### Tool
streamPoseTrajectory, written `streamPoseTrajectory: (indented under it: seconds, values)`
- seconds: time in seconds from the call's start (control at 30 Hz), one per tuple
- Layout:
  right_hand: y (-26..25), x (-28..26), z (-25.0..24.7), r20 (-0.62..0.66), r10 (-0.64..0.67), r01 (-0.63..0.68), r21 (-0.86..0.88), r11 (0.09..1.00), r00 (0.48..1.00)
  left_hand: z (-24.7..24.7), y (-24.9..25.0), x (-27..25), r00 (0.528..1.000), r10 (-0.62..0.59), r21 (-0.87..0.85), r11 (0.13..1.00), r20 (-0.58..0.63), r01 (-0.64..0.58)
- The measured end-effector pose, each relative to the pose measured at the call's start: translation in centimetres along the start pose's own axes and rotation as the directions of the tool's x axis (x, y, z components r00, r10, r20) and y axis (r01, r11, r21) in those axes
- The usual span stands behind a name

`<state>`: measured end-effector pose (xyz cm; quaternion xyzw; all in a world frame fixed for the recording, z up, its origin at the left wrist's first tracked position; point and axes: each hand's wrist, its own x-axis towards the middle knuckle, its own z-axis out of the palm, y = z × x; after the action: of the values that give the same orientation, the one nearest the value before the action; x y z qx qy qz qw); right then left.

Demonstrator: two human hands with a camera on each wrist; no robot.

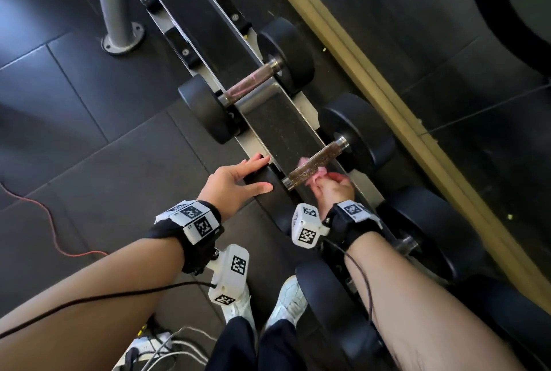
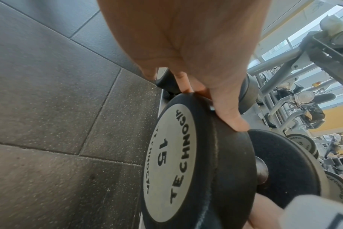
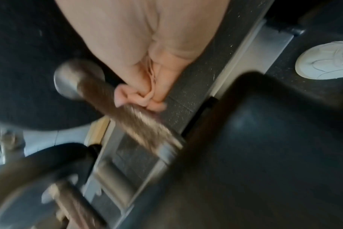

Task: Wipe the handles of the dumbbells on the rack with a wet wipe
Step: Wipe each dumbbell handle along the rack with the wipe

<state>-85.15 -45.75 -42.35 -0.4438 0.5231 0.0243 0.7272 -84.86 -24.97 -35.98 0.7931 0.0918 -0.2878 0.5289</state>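
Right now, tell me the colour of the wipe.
Pink; the wipe shows best in the head view.

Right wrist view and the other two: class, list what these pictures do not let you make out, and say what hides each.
- Right wrist view: motion blur smears the dumbbell handle; its surface state is unreadable.
- Head view: the handle hides most of the pink wipe held by the right hand.
- Left wrist view: the left hand covers the handle behind the 15 weight head.
- Head view: the nearest dumbbell lies under the right forearm.
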Motion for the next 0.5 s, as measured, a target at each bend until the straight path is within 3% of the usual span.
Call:
streamPoseTrajectory:
  seconds: [0.07, 0.23, 0.37, 0.5]
  values:
    - [0.9, -0.1, 0.3, -0.056, -0.009, 0.003, -0.1, 0.995, 0.998, 0.0, -0.1, 0.0, 1.0, -0.001, 0.008, 1.0, 0.003, 0.001]
    - [2.0, 0.1, -2.0, 0.016, -0.05, 0.052, -0.39, 0.92, 0.999, 0.0, -0.4, 0.2, 1.0, 0.006, 0.002, 1.0, 0.008, -0.006]
    - [1.2, 0.3, -1.6, 0.033, 0.019, -0.011, -0.228, 0.974, 0.999, 0.0, -0.5, 0.3, 1.0, 0.014, -0.002, 1.0, 0.004, -0.014]
    - [1.8, -0.2, 0.3, 0.019, -0.022, 0.026, -0.307, 0.951, 1.0, 0.0, -0.3, 0.2, 1.0, 0.002, 0.009, 1.0, 0.009, -0.002]
